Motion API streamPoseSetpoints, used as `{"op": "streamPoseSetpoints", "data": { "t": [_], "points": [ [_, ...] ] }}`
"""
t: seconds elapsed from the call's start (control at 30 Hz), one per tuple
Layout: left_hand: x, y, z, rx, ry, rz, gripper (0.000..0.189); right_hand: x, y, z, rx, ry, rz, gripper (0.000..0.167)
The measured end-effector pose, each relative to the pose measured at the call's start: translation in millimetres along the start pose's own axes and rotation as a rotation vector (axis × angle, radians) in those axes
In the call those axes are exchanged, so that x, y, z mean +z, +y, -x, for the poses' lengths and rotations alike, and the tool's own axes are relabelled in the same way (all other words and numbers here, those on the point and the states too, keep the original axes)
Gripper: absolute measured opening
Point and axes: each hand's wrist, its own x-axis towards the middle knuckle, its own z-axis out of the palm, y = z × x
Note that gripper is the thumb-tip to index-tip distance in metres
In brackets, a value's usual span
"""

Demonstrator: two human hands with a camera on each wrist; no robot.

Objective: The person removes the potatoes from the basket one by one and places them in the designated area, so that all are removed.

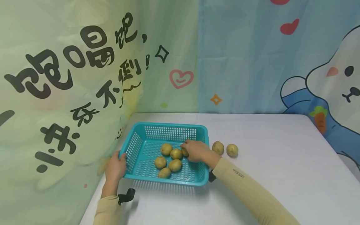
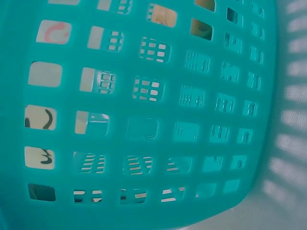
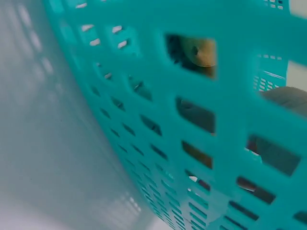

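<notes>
A turquoise plastic basket (image 1: 168,181) with slotted walls stands on the white table. My left hand (image 1: 114,167) grips its left rim, thumb over the edge. Inside the basket, my right hand (image 1: 197,151) holds a potato (image 1: 184,152), mostly covered by the fingers. Several more potatoes (image 1: 175,165) lie on the basket floor to the left of that hand. In the left wrist view the basket wall (image 2: 165,115) fills most of the picture and hides the hand. Through the wall in the right wrist view, a potato (image 3: 199,50) and part of my right hand (image 3: 290,98) show.
Two potatoes (image 1: 218,148) (image 1: 232,150) lie on the table (image 1: 270,156) just right of the basket. Behind the table hangs a printed curtain (image 1: 239,56), and another stretch of it (image 1: 92,175) runs along the left side.
</notes>
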Motion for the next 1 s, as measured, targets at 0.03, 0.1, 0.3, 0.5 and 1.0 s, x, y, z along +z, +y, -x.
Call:
{"op": "streamPoseSetpoints", "data": {
  "t": [0.03,0.1,0.3,0.5,1.0],
  "points": [
    [0.1,0.1,0.3,0.002,0.0,0.0,0.044,0.3,-0.9,0.5,0.002,-0.009,0.018,0.061],
    [-0.1,0.5,1.0,0.006,0.0,-0.003,0.044,0.8,-2.1,1.0,0.006,-0.015,0.037,0.059],
    [-1.3,1.2,1.6,0.005,-0.011,-0.004,0.045,1.2,-1.9,1.7,-0.04,0.061,0.032,0.027],
    [-1.0,1.5,1.6,-0.003,-0.013,0.001,0.045,1.4,-3.2,1.5,-0.051,0.046,0.028,0.034],
    [2.4,-2.1,-3.0,0.001,-0.015,-0.007,0.046,2.8,-4.1,1.8,-0.034,-0.007,0.055,0.042]
  ]
}}
